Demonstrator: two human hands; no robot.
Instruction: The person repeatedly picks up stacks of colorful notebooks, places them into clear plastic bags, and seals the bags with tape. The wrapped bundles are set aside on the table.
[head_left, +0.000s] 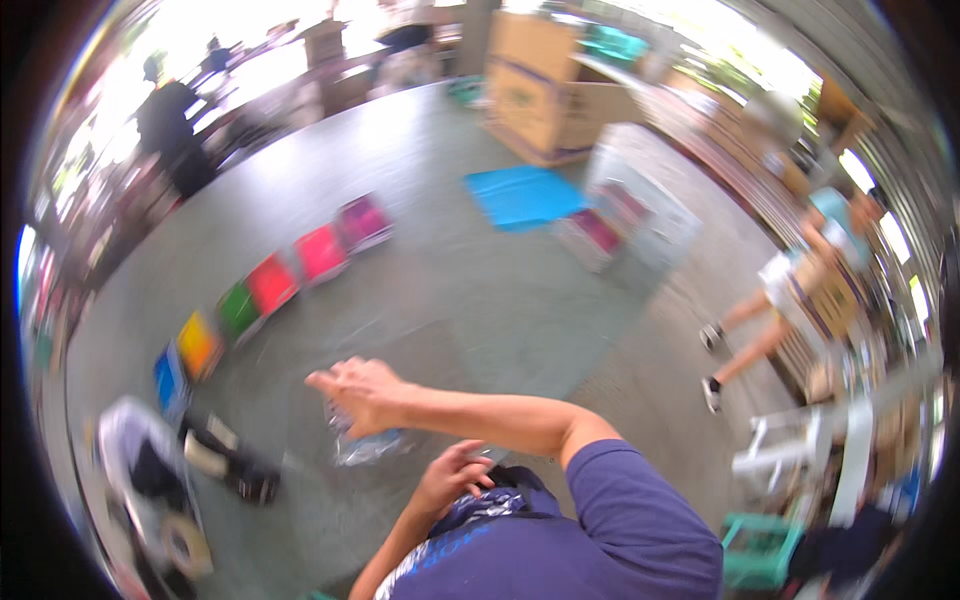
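My right hand [362, 396] reaches across to the left over the table [420, 290], its index finger stretched out and nothing visible in it. Just beneath it lies a crumpled clear plastic bag [368, 447], partly covered by the hand. Close to my body is my left hand [455, 478], its fingers apart and slightly bent, holding nothing visible. Beyond the hands, a curved row of coloured stacks runs across the table: blue [171, 381], yellow [199, 345], green [239, 311], red [272, 284], pink-red [321, 254] and purple [364, 221].
At the lower left are a black object with a pale band [228, 460] and a tape roll [185, 545]. A blue sheet [522, 197], purple-topped stacks [592, 236] and a cardboard box [530, 100] occupy the far right. A person [835, 235] carries a carton beside the table; a green stool [757, 550] stands lower right.
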